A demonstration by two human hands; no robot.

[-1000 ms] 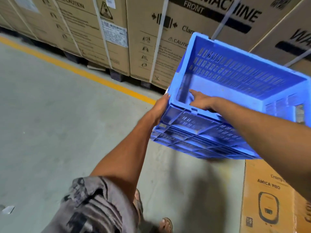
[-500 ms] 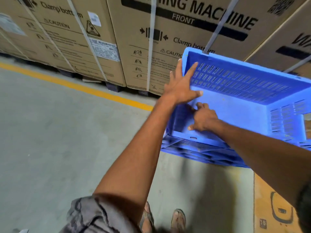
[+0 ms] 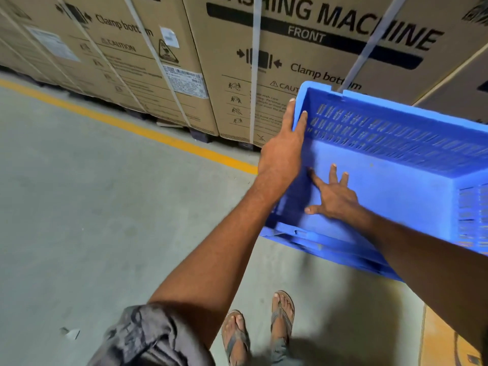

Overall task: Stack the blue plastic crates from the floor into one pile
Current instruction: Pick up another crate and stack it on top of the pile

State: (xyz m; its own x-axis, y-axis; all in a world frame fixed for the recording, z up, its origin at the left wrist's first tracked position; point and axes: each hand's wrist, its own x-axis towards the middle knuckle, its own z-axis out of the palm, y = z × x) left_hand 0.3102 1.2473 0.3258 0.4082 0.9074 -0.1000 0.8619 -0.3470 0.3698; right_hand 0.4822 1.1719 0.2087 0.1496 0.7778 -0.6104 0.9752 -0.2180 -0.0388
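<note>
A blue plastic crate [image 3: 396, 180] with slotted walls fills the right side of the head view, its open top facing me. It appears to sit on other blue crates whose rims show beneath its near edge. My left hand [image 3: 284, 151] grips the crate's left wall near the far corner, fingers over the rim. My right hand [image 3: 332, 194] lies flat inside on the crate's floor with fingers spread, holding nothing. The crate's right end is cut off by the frame.
Tall cardboard washing machine boxes [image 3: 277, 62] stand in a row right behind the crate. A yellow floor line [image 3: 132, 125] runs along them. Grey concrete floor [image 3: 92, 220] spreads to the left. An orange carton [image 3: 443, 339] sits at the bottom right. My sandalled feet [image 3: 258, 331] stand below.
The crate has come down and levelled out. My left hand moved from its near corner to grip the left wall's rim. My right hand went from the near rim to flat on the crate's floor.
</note>
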